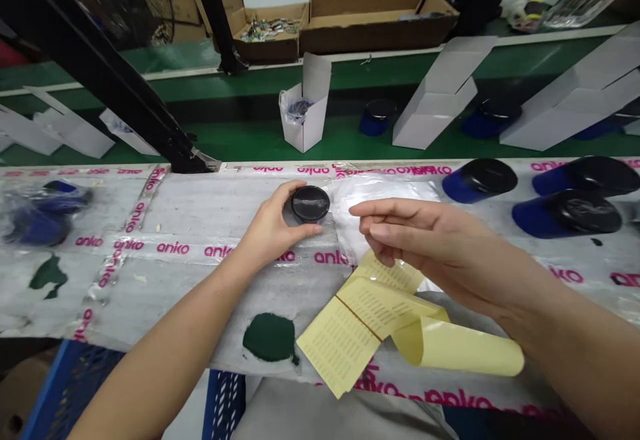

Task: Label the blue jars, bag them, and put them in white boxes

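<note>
My left hand (273, 223) grips a round black jar (311, 204) by its sides, thumb below and fingers behind. Its dark circular end faces me and hides the rest of it. To the right, my right hand (425, 237) hovers with thumb and fingers drawn together; anything between the fingertips is too small to make out. Beneath that hand lie yellow sheets of printed labels (345, 340), one curled over. A white plastic bag (383, 190) lies flat behind the right fingertips.
Several blue jars with black lids (480, 180) lie at the right. Wrapped blue jars (40, 217) are at the left. Behind, a green conveyor (240, 120) carries open white boxes (313, 113). A black post (115, 80) slants down at left. Blue crates (75, 387) sit below the table edge.
</note>
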`<action>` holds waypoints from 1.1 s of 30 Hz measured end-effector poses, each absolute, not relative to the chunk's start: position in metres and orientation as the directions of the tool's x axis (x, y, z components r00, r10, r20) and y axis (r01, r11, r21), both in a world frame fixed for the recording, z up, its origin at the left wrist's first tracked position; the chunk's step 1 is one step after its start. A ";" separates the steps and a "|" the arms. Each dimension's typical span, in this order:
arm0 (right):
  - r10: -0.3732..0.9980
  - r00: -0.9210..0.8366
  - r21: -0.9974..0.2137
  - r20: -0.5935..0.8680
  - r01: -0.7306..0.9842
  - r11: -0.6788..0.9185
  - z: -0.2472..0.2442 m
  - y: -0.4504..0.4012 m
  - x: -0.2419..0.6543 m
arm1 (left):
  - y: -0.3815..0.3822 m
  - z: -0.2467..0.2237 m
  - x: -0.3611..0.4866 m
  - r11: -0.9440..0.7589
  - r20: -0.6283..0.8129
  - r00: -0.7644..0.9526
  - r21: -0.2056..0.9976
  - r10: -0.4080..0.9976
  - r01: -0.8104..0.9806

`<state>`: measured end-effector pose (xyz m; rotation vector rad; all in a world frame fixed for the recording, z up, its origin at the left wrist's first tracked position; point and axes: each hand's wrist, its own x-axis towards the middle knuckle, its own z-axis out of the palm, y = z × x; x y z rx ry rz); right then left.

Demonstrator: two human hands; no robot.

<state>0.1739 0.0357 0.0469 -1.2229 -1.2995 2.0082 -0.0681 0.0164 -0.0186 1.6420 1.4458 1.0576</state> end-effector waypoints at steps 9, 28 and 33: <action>0.618 -0.630 -0.804 -0.471 0.017 -0.595 0.042 0.025 0.168 | 0.006 -0.015 -0.054 -0.215 0.176 0.145 0.922 0.974 0.324; 0.630 -0.602 -0.783 -0.491 -0.012 -0.622 0.035 0.020 0.157 | 0.007 -0.017 -0.055 -0.202 0.168 0.157 0.950 0.973 0.239; 0.642 -0.588 -0.792 -0.493 -0.002 -0.610 0.035 0.020 0.157 | 0.007 -0.019 -0.055 -0.208 0.175 0.151 0.948 0.973 0.242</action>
